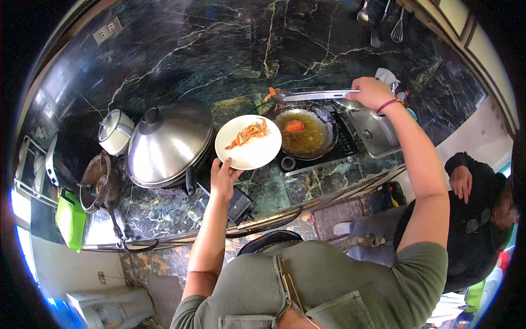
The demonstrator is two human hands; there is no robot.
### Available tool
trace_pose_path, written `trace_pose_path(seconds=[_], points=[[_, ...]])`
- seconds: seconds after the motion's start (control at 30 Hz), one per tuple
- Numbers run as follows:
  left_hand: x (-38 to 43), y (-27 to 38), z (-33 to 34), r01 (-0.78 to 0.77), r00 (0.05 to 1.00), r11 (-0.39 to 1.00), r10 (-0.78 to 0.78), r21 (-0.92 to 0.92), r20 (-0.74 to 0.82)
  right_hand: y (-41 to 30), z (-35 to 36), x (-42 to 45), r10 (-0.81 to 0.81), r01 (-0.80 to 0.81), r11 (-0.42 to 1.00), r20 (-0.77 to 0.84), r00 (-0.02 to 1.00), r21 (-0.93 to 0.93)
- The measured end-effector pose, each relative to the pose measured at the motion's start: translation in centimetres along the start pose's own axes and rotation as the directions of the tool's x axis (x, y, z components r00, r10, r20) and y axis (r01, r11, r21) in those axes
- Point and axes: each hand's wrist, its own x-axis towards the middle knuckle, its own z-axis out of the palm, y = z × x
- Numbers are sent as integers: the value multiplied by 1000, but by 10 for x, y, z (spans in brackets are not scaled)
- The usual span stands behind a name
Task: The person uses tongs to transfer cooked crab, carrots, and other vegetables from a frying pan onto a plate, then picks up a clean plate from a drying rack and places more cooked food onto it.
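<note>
My left hand [223,177] grips the near rim of a white plate [250,158], on which lie orange-red pieces of food that look like crab legs [248,133]. In my right hand [370,92] are metal tongs [320,95], reaching leftward over the back of a frying pan [324,146]. At the tongs' far end is a small orange piece [271,94]. The pan stands on a black cooktop [345,142] and holds a yellowish liquid [302,142] with a round orange-red piece [294,126] in it. The plate is beside the pan, to its left.
A large wok with a domed metal lid [168,144] stands left of the plate, beyond it a white lidded pot [116,133]. A steel sink [378,133] lies right of the cooktop. Utensils, including a whisk [397,32], hang on the wall. Another person [468,222] is at the right.
</note>
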Motion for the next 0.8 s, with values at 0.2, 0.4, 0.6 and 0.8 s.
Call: trace_pose_path(seconds=[0.2, 0.4, 0.6, 0.8], points=[[15, -4, 2, -16, 1000, 1000, 16, 2, 7, -2, -27, -31, -135, 144, 972, -59, 989, 185], [12, -2, 13, 7, 999, 1000, -7, -1, 51, -29, -43, -68, -207, 206, 966, -16, 978, 156], [2, 3, 15, 34, 997, 999, -35, 13, 69, -43, -50, -94, -269, 269, 963, -77, 960, -15], [-14, 13, 21, 3, 998, 1000, -5, 24, 58, -32, -69, -120, -190, 207, 974, -162, 968, 95]])
